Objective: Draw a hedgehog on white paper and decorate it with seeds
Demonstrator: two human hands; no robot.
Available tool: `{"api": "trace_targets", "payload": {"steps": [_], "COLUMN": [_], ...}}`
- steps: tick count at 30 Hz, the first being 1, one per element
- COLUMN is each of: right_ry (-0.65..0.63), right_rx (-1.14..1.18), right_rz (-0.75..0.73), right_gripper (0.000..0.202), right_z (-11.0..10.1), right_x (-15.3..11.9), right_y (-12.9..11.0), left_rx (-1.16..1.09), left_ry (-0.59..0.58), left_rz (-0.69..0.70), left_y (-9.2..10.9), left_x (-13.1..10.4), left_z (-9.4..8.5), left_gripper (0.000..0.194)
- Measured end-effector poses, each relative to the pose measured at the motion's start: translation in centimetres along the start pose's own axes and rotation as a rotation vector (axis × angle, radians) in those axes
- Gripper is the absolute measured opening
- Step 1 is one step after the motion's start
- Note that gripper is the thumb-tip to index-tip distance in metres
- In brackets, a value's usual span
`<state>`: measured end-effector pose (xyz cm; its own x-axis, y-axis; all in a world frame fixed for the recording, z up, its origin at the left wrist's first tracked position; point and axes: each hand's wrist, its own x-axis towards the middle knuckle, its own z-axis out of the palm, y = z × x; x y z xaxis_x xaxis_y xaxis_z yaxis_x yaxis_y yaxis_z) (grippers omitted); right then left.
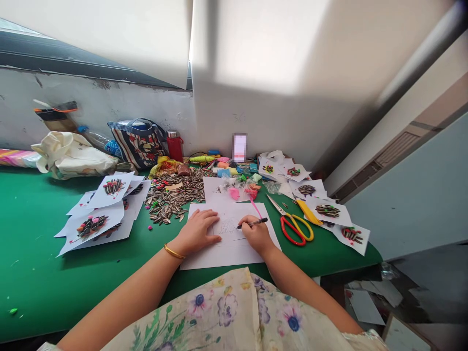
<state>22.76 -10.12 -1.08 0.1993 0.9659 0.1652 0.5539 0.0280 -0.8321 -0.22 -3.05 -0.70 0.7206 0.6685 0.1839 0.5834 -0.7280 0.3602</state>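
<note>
A person's left hand (199, 230), a smooth gold bangle (174, 251) at its wrist, lies palm down near the centre of the frame, fingers extended and thumb spread, pressing on a smooth, rectangular white paper sheet (215, 257) and gripping nothing. The right hand (258, 235), just right of centre, is curled closed around a slim black pen (261, 221), its tip at a faint line drawing (227, 227) between the hands. The paper rests in the lower middle on a smooth green tabletop (142, 273).

Just right of the paper lie metal scissors (287, 214) with one red and one yellow looped handle, blades slightly parted, beside a long yellow tool (309, 212). Above and left of the left hand spreads a loose heap of pointed, striped seeds (171, 197). Overlapping white cards (126, 229) at left and more white cards (310, 201) at right carry clusters of striped seeds with colourful bits. Behind, at upper left, a striped fabric bag (137, 144) stands beside a red cylindrical flask (175, 148).
</note>
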Motion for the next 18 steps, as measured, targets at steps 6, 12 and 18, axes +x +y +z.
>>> {"api": "trace_targets", "payload": {"steps": [6, 12, 18], "right_ry": [-0.021, -0.007, 0.093], "right_rx": [-0.039, 0.036, 0.124], "right_rz": [0.001, -0.033, -0.057], "right_gripper": [0.020, 0.020, 0.022], "right_z": [0.06, 0.09, 0.12], "right_x": [-0.09, 0.06, 0.59], "right_y": [-0.22, -0.07, 0.34], "left_rx": [-0.006, -0.011, 0.000], "left_ry": [0.007, 0.012, 0.012], "left_rz": [0.003, 0.004, 0.007], "left_y": [0.00, 0.05, -0.04], "left_x": [-0.01, 0.03, 0.00], "left_z": [-0.03, -0.05, -0.07], "left_gripper": [0.063, 0.063, 0.063]}}
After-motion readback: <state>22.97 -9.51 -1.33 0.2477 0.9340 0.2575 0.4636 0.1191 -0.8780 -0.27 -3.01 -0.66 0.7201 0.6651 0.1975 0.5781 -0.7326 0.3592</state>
